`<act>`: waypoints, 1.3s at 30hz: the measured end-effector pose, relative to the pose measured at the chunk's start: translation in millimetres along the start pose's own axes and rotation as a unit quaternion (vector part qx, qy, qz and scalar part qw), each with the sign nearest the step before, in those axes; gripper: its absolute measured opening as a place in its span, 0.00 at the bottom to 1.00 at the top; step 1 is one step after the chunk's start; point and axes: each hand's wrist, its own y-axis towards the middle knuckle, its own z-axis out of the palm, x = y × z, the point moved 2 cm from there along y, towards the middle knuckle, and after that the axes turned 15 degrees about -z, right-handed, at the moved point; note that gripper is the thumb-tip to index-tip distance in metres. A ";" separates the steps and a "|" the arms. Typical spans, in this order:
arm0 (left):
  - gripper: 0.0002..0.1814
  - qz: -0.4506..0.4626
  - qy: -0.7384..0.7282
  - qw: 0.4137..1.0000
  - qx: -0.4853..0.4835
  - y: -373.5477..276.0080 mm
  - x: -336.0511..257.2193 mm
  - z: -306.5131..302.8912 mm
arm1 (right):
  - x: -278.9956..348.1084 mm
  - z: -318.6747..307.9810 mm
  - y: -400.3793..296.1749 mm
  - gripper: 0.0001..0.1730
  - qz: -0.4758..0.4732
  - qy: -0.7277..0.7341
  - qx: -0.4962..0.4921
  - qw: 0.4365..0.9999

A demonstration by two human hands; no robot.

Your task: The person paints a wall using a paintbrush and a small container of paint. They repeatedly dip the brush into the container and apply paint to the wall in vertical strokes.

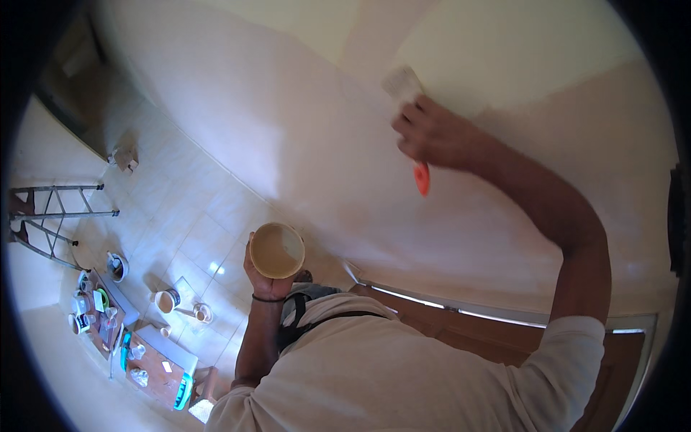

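Observation:
My right hand [429,132] is closed round a wide paintbrush [421,178] with an orange handle, and its bristles lie at the wall [334,124], where pale yellowish and pinkish-beige areas meet. The hand and brush are slightly blurred. Lower down and to the left, my left hand [267,283] holds a round, open tub [277,251] from beneath and at its side. Beige paint shows inside the tub, along with a paler patch. A dark band circles my left wrist.
At the left stands a metal ladder [65,216]. Paint containers, including an open bucket [166,301], are on the tiled floor [200,237]. Cluttered tables [156,372] stand at lower left. A brown wooden door [469,337] is behind my body. A crumpled box [125,159] lies farther off.

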 end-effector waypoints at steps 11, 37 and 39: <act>0.33 0.005 0.001 1.000 0.022 5.0 -15.0 -4.1 | 7.3 -4.3 -2.6 0.06 0.270 0.239 -0.044 0.932; 0.29 -0.005 0.031 0.999 0.014 29.7 -14.4 9.5 | -244.3 -116.1 -107.7 0.06 0.476 0.149 -0.375 0.781; 0.29 0.009 0.016 1.000 0.012 25.4 -17.2 12.1 | -260.3 -194.1 -123.4 0.05 0.403 0.139 -0.435 0.793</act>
